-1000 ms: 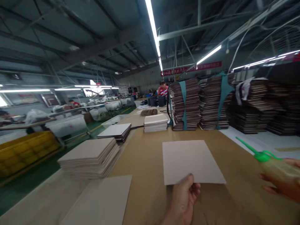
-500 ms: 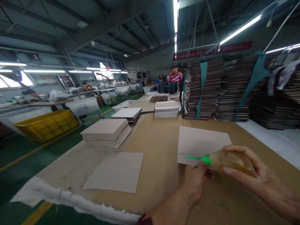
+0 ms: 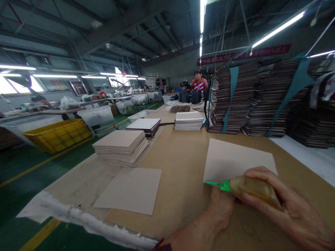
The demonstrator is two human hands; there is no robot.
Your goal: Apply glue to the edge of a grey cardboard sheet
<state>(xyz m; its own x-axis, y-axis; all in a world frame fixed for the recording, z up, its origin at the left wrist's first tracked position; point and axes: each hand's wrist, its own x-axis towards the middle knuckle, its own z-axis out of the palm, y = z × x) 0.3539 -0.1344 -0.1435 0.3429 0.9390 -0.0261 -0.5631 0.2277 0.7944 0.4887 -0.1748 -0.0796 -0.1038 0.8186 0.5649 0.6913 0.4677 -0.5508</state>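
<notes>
Hands meet low in the right half of the frame over a long table [image 3: 172, 164] covered in brown paper. In the lower right, the right hand [image 3: 285, 205] is wrapped around a squeeze bottle [image 3: 255, 190] of amber fluid, fingers closed on its body; its green nozzle [image 3: 218, 184] points left and rests at the near left corner of a grey card sheet [image 3: 235, 160]. The left hand [image 3: 221, 205], at bottom centre, lies under the bottle against the near edge of that sheet; whether its fingers pinch the sheet cannot be told, since the bottle covers them.

Left of the hands, a second grey sheet [image 3: 131, 190] lies flat on the table, and just beyond it stands a stack of grey boards [image 3: 120, 146]. Further back sit two smaller stacks [image 3: 188, 121]. Tall dark bundles [image 3: 235, 97] bound with teal straps fill the upper right. A person in a striped top [image 3: 199, 83] sits at the table's far end, and a yellow crate [image 3: 57, 134] stands at the left.
</notes>
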